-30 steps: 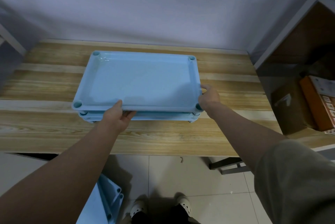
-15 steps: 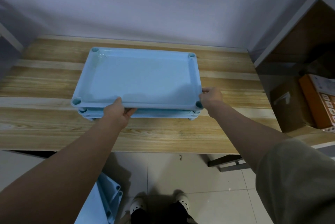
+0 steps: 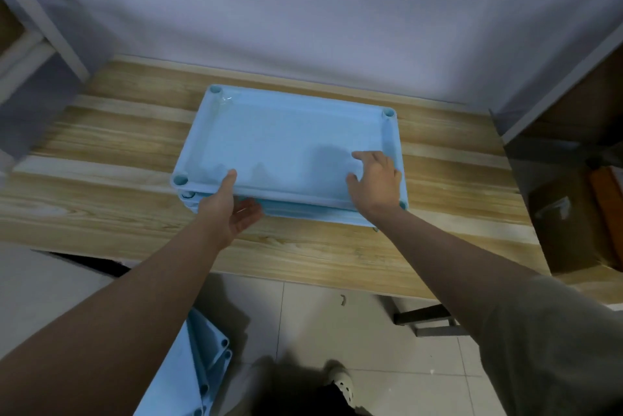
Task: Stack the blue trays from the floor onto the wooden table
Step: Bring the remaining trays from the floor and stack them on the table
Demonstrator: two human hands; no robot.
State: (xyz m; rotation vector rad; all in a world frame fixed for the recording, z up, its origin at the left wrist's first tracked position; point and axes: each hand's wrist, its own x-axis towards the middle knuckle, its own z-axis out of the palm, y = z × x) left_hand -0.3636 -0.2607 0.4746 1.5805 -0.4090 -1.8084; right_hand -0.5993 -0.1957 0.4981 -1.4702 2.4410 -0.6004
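Top tray (image 3: 286, 149): stiff, light, slick plastic; take it by the rims.
Left hand (image 3: 229, 210): thumb over the near rim, fingers under.
Right hand (image 3: 377, 179): spread flat, pressing the tray.

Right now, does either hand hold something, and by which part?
The left hand holds the top blue tray by its near rim, thumb above. The right hand only rests open inside it.

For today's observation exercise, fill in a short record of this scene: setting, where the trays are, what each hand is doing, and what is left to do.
setting: wooden table against a pale wall, tiled floor below
top tray: lies on the stack on the table
left hand: thumb on the top tray's near rim, fingers under it
right hand: spread flat inside the tray near its right corner
floor trays: more blue trays lean at bottom left
remaining: move floor trays up
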